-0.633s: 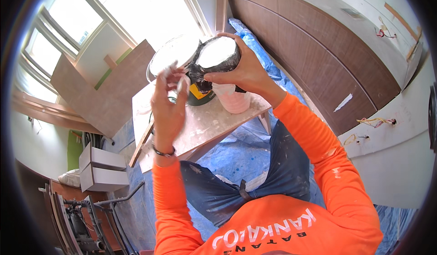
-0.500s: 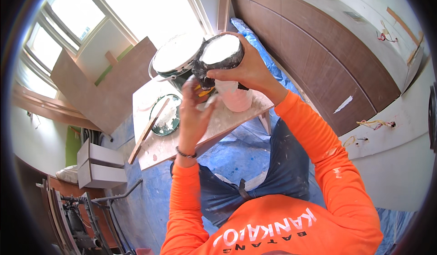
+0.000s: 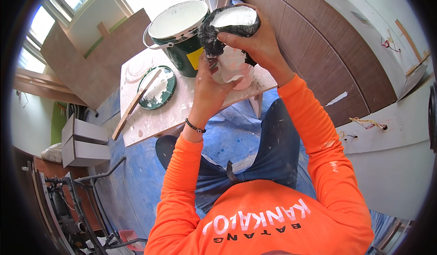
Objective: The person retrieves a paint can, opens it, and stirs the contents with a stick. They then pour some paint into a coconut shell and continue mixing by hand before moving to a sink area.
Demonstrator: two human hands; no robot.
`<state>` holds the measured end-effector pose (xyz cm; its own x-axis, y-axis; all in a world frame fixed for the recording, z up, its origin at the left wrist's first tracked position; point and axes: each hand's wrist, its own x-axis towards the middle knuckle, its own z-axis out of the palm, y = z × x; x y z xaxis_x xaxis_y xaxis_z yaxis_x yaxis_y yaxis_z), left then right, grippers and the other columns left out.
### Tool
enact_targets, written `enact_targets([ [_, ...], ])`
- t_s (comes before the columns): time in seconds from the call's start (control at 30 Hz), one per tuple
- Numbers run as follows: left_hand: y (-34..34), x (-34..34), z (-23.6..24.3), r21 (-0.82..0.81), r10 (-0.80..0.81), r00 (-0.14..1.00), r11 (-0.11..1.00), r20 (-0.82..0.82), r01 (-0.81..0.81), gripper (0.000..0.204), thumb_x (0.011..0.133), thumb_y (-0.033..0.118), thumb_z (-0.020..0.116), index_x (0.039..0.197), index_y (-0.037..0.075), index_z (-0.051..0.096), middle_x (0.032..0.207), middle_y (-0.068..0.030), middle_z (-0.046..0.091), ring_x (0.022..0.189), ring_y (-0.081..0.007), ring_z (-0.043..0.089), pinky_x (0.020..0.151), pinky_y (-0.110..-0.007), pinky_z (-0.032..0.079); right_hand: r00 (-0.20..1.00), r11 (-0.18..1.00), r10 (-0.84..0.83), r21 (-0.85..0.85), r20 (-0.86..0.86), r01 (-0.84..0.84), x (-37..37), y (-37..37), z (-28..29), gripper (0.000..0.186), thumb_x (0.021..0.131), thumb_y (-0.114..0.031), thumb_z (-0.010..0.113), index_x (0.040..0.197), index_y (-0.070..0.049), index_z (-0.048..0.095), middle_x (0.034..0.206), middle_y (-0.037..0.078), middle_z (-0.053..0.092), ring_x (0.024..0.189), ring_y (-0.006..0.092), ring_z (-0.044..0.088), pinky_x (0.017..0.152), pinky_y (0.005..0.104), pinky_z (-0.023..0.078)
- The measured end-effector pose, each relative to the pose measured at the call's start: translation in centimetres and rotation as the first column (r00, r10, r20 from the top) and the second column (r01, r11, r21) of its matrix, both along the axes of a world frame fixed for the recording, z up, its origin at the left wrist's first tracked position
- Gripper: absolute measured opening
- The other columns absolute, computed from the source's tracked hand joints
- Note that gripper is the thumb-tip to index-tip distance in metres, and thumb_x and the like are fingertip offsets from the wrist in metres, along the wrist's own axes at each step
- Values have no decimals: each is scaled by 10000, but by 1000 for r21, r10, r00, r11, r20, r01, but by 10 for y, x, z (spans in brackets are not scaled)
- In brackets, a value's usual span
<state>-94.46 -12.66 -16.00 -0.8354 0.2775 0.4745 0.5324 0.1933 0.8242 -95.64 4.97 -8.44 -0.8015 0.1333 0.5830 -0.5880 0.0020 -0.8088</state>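
Note:
My right hand (image 3: 261,41) grips a rough black bowl (image 3: 211,39), its thumb on the near side and fingers behind the rim. White paste (image 3: 234,16) fills the bowl, tilted toward me. Below it, a pinkish, white-smeared plastic tub (image 3: 246,80) is on the small table. My left hand (image 3: 209,84) closes at the tub's left side, thumb toward the front; the exact contact is partly hidden. Behind the left hand stands a dark green bucket (image 3: 182,57) with white paste inside.
The low table (image 3: 132,125) carries a paste-covered green lid (image 3: 157,98) with a wooden stick (image 3: 136,102) across it. Blue sheeting (image 3: 141,177) covers the floor. Boards (image 3: 95,68) lean by the windows; boxes (image 3: 86,148) and a metal frame (image 3: 95,196) are at left.
My left hand has moved from open beside the tub to close in at its side. The bowl stays in my right hand; the view has shifted, showing more of the bucket.

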Motion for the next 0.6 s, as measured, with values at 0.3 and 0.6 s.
enact_targets([
  [0.3,41,-1,-31,5,77,996,997,-37,-77,1211,624,198,1016,1505,-29,217,1444,-253,488,1329,-393,546,1084,-463,475,1000,1000,-4,27,12,4,-2,-1,1,845,706,-180,988,1341,45,477,1121,122,722,973,155,716,832,287,610],
  [0.6,45,8,-23,109,171,985,979,-9,-170,1283,636,269,1010,1526,-117,170,1448,-305,476,1353,-429,522,1097,-460,470,1000,997,-22,68,6,22,3,-1,13,862,706,-216,992,1347,46,480,1144,127,721,991,163,716,858,296,608],
])
